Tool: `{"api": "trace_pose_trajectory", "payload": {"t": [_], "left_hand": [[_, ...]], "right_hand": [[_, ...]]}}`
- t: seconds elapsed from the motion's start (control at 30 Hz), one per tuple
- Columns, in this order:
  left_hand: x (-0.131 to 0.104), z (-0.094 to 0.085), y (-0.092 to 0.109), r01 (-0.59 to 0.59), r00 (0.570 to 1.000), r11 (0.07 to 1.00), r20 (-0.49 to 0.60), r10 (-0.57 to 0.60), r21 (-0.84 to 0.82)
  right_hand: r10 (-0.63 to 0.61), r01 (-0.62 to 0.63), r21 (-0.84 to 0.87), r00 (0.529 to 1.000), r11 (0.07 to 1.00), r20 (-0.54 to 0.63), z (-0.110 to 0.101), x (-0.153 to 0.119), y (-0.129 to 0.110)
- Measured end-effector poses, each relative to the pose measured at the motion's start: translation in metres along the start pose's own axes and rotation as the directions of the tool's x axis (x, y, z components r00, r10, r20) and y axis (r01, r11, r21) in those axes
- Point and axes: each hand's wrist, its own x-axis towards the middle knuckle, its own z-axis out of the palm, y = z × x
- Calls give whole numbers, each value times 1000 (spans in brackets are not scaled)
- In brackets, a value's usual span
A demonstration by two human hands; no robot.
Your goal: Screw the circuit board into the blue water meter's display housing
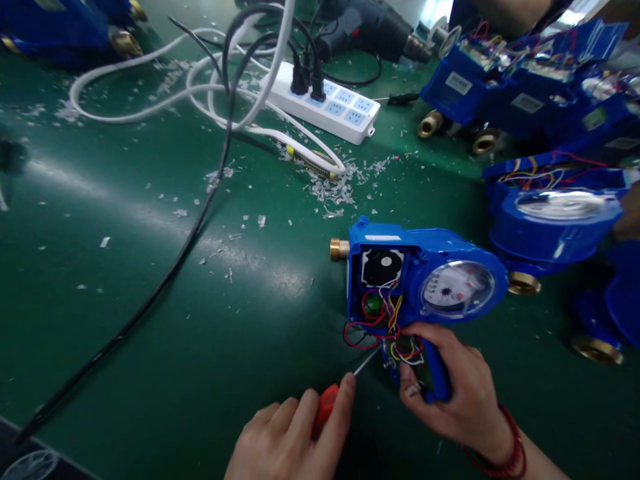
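A blue water meter (420, 233) lies on the green table with its case open, showing wires, a black round part and a clear dial (459, 288). A brass threaded end (339, 249) sticks out on its left. My right hand (457, 393) grips the meter's blue cover (439, 373), which carries a circuit board with red, yellow and white wires running to the case. My left hand (295, 433) is closed round a screwdriver (327, 405) with an orange-red handle. Its thin shaft points up and right to the cover's left edge; whether the tip touches is unclear.
Several more blue meters (555, 227) crowd the right side. A white power strip (325, 107) with black plugs, a heat gun (375, 33) and looped white cable (150, 110) sit at the back. A black cable (170, 273) crosses the left. Plastic scraps (335, 190) litter the green table (240, 347).
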Motion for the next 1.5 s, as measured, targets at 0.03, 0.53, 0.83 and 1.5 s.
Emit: {"api": "trace_pose_trajectory", "payload": {"t": [0.03, 0.53, 0.83, 1.5], "left_hand": [[0, 1, 0, 16, 1000, 1000, -5, -16, -19], [-1, -1, -6, -48, 996, 997, 79, 53, -60], [0, -3, -6, -29, 997, 995, 70, 36, -91], [10, -13, -17, 2, 971, 973, 233, 53, -230]], "right_hand": [[6, -6, 11, 1000, 1000, -10, 0, 0, 0], [161, -151, 210, 986, 966, -31, -1, -9, 5], [207, -200, 245, 978, 949, -3, -1, -11, 6], [263, -240, 359, 965, 902, -16, -1, -9, 7]]}}
